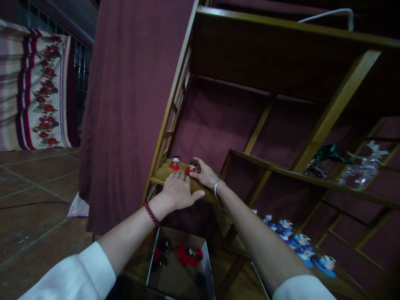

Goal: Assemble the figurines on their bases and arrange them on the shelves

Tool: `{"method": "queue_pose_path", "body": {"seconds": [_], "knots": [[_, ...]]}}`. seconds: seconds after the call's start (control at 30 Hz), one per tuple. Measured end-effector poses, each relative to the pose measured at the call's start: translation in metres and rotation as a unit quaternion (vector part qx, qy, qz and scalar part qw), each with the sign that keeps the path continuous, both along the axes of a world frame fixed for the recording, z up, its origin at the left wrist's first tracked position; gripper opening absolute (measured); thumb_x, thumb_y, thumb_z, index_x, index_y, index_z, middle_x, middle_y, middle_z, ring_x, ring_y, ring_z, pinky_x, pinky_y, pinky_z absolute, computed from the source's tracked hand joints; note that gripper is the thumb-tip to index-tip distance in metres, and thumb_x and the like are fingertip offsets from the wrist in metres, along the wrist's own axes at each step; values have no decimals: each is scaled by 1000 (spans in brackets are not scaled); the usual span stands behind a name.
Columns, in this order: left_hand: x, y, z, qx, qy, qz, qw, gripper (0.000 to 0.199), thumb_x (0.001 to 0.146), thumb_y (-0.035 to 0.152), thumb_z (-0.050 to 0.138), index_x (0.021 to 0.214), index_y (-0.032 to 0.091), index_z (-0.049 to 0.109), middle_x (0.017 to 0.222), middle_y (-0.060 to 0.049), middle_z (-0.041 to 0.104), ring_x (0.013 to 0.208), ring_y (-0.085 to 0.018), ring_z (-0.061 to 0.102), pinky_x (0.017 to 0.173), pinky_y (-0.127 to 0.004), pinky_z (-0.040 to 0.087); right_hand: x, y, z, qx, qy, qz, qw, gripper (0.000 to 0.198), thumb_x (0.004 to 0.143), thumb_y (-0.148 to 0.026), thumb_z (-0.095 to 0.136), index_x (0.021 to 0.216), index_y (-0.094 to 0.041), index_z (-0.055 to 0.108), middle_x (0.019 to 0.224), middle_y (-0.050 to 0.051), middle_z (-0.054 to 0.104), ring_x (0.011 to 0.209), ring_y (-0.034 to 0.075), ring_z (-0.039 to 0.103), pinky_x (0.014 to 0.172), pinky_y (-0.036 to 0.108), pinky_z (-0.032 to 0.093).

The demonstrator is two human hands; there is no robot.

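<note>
My right hand (204, 174) has its thumb and fingers around a small black-haired figurine (192, 166) with a red base, at the wooden shelf (161, 176). To its left, a second figurine (175, 161) with a white face stands upright on its red base on the same shelf. My left hand (179, 191) lies palm down at the shelf's front edge, fingers stretched out and thumb spread, with nothing seen in it. Its fingertips come close to both figurines; whether they touch either one I cannot tell.
Below my hands sits an open box (175, 277) with several red and black figurines inside. Several blue-and-white figurines (293, 237) stand on a lower shelf at right. Clear glass-like ornaments (362, 166) stand on the shelf above. A purple curtain (125, 104) hangs at left.
</note>
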State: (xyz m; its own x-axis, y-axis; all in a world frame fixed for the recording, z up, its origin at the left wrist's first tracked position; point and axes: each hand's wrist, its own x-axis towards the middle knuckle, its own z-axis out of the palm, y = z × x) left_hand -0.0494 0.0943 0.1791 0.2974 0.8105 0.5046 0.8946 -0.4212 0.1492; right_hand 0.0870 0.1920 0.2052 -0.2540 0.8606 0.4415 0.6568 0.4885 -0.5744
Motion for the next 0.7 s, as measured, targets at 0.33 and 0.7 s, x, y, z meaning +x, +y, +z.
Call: {"method": "queue_pose_path", "body": {"seconds": [0.33,0.7], "knots": [[-5,11,10,-76,6,-15,997,94,70,76,25,130,6,41,138,-23,34,131,-36,23,105,-48,18,-7,10,2,-17,6,-10,1000,76,66,-14,67,133,-16,31,84,0,57,79,12,54,82,30,46],[-7,16,13,-104,0,-16,994,99,66,81,17,131,11,43,139,-22,33,132,-38,18,104,-51,17,-7,25,1,-30,1,-18,999,78,65,-13,68,134,-18,31,81,-2,55,79,12,55,80,27,45]]}}
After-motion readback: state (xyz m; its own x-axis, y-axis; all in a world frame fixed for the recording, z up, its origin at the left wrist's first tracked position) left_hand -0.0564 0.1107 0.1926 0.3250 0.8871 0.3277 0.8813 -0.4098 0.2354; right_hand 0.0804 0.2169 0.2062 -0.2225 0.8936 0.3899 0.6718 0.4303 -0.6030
